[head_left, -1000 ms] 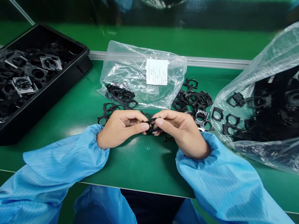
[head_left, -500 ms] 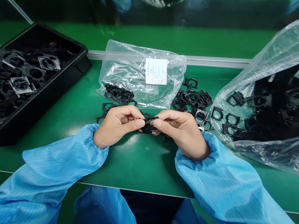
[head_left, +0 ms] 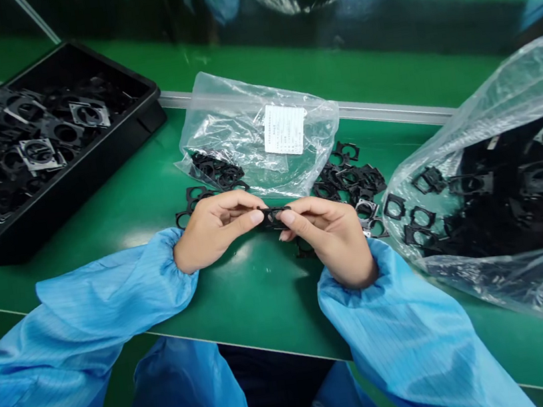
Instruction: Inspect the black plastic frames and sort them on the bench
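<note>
Between my fingertips, above the green table (head_left: 244,295), is a small black plastic frame (head_left: 273,218) with a round opening. My left hand (head_left: 212,231) pinches its left end between thumb and forefinger. My right hand (head_left: 334,235) grips the right end the same way. Whether one part or two stacked parts are held, I cannot tell, since the fingers cover both ends. Just behind my left hand lie a few similar black frames (head_left: 197,194). Behind my right hand is a heap of black frames (head_left: 349,179), some with pale metallic faces.
At the left stands a black bin (head_left: 139,124) with many frames inside. A clear plastic bag (head_left: 234,118) with a white label (head_left: 284,129) lies at the back. A large open clear bag (head_left: 526,76) spilling black frames takes up the right side.
The black frame has been tilted so that its opening faces me more. My left hand has shifted slightly to the right; both hands keep their pinch.
</note>
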Action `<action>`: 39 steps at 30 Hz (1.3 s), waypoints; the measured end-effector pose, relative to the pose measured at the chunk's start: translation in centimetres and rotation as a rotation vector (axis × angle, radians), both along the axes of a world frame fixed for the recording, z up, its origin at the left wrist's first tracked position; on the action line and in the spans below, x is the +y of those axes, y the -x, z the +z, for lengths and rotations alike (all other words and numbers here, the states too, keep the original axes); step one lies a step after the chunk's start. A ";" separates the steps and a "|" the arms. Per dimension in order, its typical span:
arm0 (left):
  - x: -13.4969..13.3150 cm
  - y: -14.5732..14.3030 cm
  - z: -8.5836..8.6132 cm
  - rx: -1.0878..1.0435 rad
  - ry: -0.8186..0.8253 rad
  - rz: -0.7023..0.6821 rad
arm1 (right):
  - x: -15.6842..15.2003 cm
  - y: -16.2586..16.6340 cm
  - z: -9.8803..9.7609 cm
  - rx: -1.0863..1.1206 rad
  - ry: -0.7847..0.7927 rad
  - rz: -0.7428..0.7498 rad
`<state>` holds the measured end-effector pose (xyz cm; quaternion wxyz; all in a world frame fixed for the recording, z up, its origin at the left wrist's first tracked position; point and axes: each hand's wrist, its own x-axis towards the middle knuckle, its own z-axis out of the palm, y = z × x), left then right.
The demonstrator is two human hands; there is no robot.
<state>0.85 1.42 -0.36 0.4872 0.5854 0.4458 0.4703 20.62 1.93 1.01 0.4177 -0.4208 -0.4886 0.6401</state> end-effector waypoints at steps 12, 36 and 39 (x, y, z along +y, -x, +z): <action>-0.2 0.2 0.1 -0.018 0.007 -0.079 | -0.3 -0.1 -0.6 -0.157 -0.228 -0.076; -0.7 0.1 -0.6 0.129 -0.276 -0.080 | -0.7 0.0 -1.0 -0.336 -0.494 -0.072; -0.6 0.1 -0.6 0.160 -0.318 -0.077 | -0.8 0.0 -0.9 -0.355 -0.503 -0.087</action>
